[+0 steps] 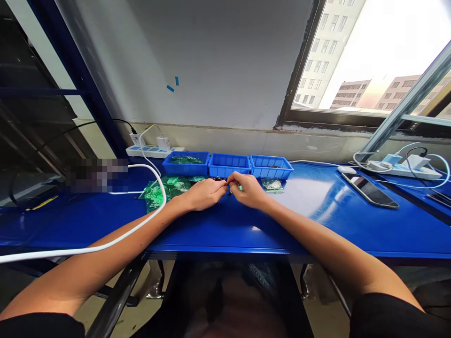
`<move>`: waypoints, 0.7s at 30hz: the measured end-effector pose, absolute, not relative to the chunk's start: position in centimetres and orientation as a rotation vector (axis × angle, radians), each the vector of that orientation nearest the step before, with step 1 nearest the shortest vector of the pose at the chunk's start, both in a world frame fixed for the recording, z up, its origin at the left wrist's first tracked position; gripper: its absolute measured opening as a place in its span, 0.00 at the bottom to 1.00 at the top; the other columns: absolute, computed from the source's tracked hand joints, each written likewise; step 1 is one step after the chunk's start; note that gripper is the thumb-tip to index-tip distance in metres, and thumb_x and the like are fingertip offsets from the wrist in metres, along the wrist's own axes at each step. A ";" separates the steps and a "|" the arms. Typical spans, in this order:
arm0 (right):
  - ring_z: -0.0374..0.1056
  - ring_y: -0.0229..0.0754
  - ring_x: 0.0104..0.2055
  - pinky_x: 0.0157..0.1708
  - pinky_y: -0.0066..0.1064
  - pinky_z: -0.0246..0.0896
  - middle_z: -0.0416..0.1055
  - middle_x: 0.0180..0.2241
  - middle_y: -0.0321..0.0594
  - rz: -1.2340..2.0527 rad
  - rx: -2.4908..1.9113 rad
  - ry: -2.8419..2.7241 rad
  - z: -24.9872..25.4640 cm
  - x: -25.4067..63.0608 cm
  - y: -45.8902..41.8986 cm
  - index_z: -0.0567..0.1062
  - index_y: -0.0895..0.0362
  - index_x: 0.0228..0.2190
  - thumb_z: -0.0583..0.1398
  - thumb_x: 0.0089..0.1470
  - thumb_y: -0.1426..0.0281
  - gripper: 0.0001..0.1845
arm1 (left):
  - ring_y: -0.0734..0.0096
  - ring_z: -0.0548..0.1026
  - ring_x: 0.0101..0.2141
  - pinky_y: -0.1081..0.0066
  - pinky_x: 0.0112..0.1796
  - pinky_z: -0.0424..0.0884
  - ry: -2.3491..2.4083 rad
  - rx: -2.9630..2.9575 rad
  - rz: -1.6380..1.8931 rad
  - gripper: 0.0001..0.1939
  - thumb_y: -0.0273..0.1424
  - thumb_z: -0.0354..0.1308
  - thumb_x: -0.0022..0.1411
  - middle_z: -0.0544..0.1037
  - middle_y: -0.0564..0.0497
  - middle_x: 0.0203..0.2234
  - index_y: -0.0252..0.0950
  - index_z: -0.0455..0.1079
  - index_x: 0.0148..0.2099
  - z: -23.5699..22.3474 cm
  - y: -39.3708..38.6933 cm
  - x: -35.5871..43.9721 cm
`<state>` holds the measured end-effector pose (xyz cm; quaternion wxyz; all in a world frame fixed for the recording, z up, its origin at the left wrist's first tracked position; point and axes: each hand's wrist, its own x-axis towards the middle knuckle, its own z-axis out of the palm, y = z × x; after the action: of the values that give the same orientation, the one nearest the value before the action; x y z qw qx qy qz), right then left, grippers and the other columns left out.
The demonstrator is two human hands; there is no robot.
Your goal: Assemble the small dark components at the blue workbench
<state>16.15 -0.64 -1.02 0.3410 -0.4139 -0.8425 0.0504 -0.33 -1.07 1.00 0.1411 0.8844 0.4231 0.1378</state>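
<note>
My left hand (pixel 207 194) and my right hand (pixel 248 189) meet over the blue table, just in front of the middle blue bin (pixel 229 166). Both are closed, fingertips pinched together; whatever is between them is too small to make out. Small dark pieces (pixel 220 179) show just behind the fingertips, and a bit of green (pixel 240 187) shows by my right fingers. Green plastic bags (pixel 155 195) lie left of my left hand. A small clear bag (pixel 272 186) with pale contents lies right of my right hand.
The left blue bin (pixel 186 164) holds green items; the right blue bin (pixel 271 168) has a few dark pieces. A white cable (pixel 130 233) arches over my left forearm. A phone (pixel 369 190) lies right, near a power strip (pixel 405 170); another power strip (pixel 151 151) stands back left.
</note>
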 end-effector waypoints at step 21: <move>0.65 0.35 0.25 0.28 0.25 0.54 0.73 0.26 0.37 0.121 -1.118 -2.095 -1.7 16.2 0.2 0.67 0.56 0.32 0.51 0.54 0.71 0.06 | 0.66 0.71 0.26 0.72 0.27 0.59 1.428 2.485 0.469 0.14 0.36 0.40 0.62 0.74 0.51 0.23 0.38 0.64 0.30 0.9 -0.9 -0.3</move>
<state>16.20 0.23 -1.66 0.3725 -0.4364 -0.8176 0.0472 -0.31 -0.87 0.86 0.1185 0.8497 0.4882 0.1604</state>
